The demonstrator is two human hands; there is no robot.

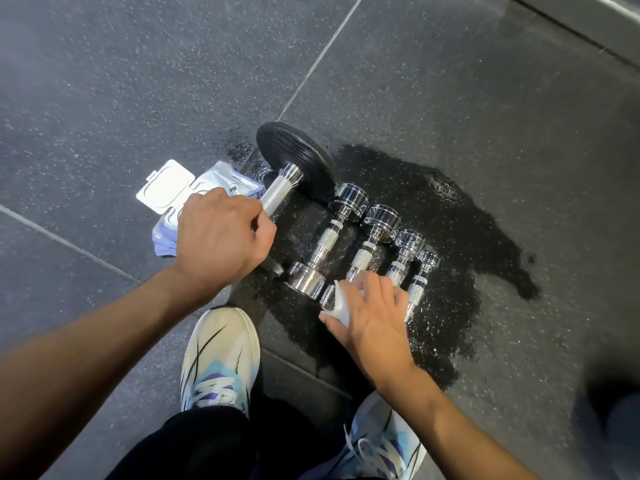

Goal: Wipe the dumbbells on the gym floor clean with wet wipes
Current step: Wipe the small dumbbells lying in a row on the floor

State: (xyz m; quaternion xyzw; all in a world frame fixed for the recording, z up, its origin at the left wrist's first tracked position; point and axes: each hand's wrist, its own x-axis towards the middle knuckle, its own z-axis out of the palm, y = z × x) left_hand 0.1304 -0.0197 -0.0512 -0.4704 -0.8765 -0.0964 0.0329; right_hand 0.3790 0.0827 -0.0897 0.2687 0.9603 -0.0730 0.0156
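Note:
Several chrome dumbbells (323, 242) lie side by side on the dark rubber floor, from large at the left to small at the right. The largest one, with a black plate head (294, 157), has a knurled handle (277, 194), and my left hand (220, 237) grips its near end. My right hand (370, 315) holds a white wet wipe (341, 303) against the near end of the third dumbbell (372, 245). That dumbbell's near head is hidden under the wipe and hand. A pack of wet wipes (204, 188) with its white lid open lies just left of the handle.
A wet dark patch (460, 237) spreads over the floor under and right of the dumbbells. My two white and blue shoes (220, 358) stand close below the row. Light seams (322, 57) cross the floor tiles. A raised edge (588, 19) runs along the top right.

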